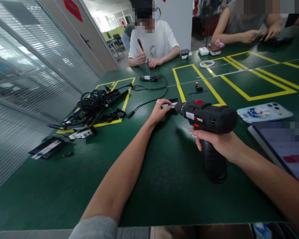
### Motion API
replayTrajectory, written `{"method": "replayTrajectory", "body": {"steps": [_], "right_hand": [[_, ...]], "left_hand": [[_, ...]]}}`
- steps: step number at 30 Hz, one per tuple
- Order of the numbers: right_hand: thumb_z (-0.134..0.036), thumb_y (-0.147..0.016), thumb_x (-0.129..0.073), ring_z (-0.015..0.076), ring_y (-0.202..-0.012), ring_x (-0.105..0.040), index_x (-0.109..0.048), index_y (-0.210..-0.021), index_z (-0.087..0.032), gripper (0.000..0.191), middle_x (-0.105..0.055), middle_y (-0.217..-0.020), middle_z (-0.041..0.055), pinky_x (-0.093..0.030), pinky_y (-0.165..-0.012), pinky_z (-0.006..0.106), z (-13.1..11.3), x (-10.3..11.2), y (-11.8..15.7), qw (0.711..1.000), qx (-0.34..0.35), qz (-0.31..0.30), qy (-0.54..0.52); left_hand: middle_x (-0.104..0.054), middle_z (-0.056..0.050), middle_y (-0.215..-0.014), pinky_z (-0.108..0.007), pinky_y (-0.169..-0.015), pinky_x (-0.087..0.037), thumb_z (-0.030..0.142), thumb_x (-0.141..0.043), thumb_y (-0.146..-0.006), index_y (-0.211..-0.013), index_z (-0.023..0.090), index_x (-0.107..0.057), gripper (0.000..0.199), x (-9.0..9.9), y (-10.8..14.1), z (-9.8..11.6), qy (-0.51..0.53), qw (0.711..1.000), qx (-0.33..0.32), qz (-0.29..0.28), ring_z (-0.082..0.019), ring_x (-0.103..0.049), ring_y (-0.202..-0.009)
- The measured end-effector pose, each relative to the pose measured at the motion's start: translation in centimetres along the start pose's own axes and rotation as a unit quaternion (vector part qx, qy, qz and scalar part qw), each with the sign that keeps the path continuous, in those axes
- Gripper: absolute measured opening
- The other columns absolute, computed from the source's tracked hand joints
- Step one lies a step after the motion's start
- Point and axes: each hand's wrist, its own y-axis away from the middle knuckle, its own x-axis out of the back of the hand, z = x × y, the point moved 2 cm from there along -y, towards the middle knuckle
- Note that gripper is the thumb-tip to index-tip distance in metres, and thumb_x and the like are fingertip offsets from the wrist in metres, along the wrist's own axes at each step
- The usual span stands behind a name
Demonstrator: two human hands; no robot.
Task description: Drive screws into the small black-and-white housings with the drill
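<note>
My right hand (214,141) is closed around the handle of a black-and-red cordless drill (206,116), which is held level with its chuck pointing left. The drill's thin bit reaches a small black-and-white piece (173,100) on the green table. On that piece my left hand (161,109) presses with thumb and fingers, holding it down near the bit. Whether the bit sits in a screw is too small to tell. Left of my hand, a black cable with a plug (130,114) lies on the tabletop.
A heap of black cables (94,103) and opened adapter parts (82,133) lie at the left. A phone (264,112) and a tablet (284,149) are at the right. A small corded tool (148,78) lies ahead. Across the table a person (153,43) holds a screwdriver (140,44); another sits far right.
</note>
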Motion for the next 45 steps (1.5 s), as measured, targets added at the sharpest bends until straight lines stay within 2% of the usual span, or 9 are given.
{"method": "replayTrajectory", "body": {"steps": [19, 25, 32, 45], "right_hand": [[-0.029, -0.082, -0.063, 0.0178, -0.056, -0.058, -0.066, -0.072, -0.023, 0.011, -0.064, -0.057, -0.0005, -0.045, -0.062, 0.034, -0.1, 0.0, 0.02, 1.0, 0.014, -0.005, -0.003], [-0.031, -0.082, -0.063, 0.0175, -0.056, -0.058, -0.066, -0.068, -0.022, 0.017, -0.065, -0.057, 0.0004, -0.045, -0.063, 0.035, -0.17, 0.02, 0.02, 1.0, 0.005, -0.003, 0.018], [-0.028, -0.081, -0.062, 0.0172, -0.053, -0.057, -0.065, -0.07, -0.022, 0.013, -0.064, -0.056, 0.0, -0.045, -0.06, 0.034, -0.16, -0.16, 0.0, 1.0, 0.01, 0.004, 0.001], [-0.029, -0.08, -0.063, 0.0175, -0.056, -0.058, -0.065, -0.069, -0.022, 0.013, -0.064, -0.057, 0.0006, -0.045, -0.062, 0.035, -0.47, -0.06, 0.09, 1.0, -0.004, -0.005, 0.015]], "left_hand": [[-0.063, -0.004, -0.102, -0.037, -0.101, -0.042, 0.027, -0.059, -0.08, -0.095, 0.021, -0.067, 0.017, 0.19, -0.01, -0.02, 0.01, 1.0, 0.001, -0.004, -0.021, -0.054, -0.106], [-0.063, -0.005, -0.101, -0.038, -0.101, -0.041, 0.027, -0.059, -0.08, -0.095, 0.021, -0.067, 0.017, 0.18, -0.01, -0.02, 0.014, 1.0, 0.0, -0.001, -0.021, -0.054, -0.106], [-0.063, -0.004, -0.102, -0.038, -0.102, -0.041, 0.026, -0.059, -0.08, -0.095, 0.021, -0.066, 0.018, 0.15, -0.01, -0.07, 0.012, 1.0, 0.012, -0.004, -0.021, -0.053, -0.106], [-0.064, -0.005, -0.1, -0.038, -0.102, -0.041, 0.027, -0.059, -0.08, -0.093, 0.02, -0.067, 0.017, 0.23, 0.0, 0.04, 0.027, 1.0, -0.003, -0.003, -0.022, -0.054, -0.105]]}}
